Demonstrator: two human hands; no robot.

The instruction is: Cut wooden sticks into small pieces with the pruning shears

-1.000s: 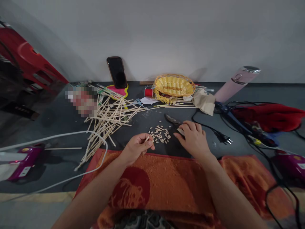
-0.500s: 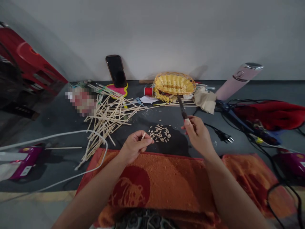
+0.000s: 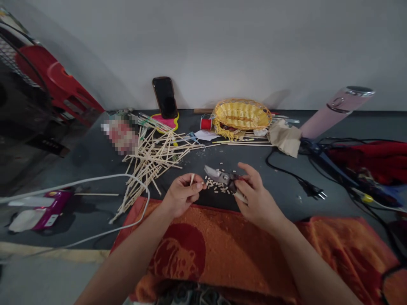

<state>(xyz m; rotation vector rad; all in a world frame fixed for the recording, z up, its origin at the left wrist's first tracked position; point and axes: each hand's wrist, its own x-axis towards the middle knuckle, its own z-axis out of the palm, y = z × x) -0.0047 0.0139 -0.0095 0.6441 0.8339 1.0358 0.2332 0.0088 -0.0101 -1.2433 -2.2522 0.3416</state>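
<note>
My left hand [image 3: 182, 192] pinches a thin wooden stick [image 3: 192, 179], most of it hidden by the fingers. My right hand [image 3: 259, 199] is wrapped round the handles of a pair of pruning shears [image 3: 220, 174], whose blades point left towards the left hand but stay apart from it. Under and around the blades lie several short cut stick pieces [image 3: 219, 187] on the dark table. To the left, a loose heap of long wooden sticks [image 3: 152, 154] lies crosswise.
At the back stand a yellow basket [image 3: 243, 115], a red thread spool [image 3: 206, 123], a propped phone [image 3: 165, 97] and a pink flask [image 3: 333, 112]. A black plug [image 3: 313, 190] lies right, a white cable [image 3: 95, 177] left. An orange towel [image 3: 235, 250] covers the front.
My right hand has come left and down and turned the shears, so the blades now point left over the cut pieces. The left hand keeps its pinch. The view has shifted slightly.
</note>
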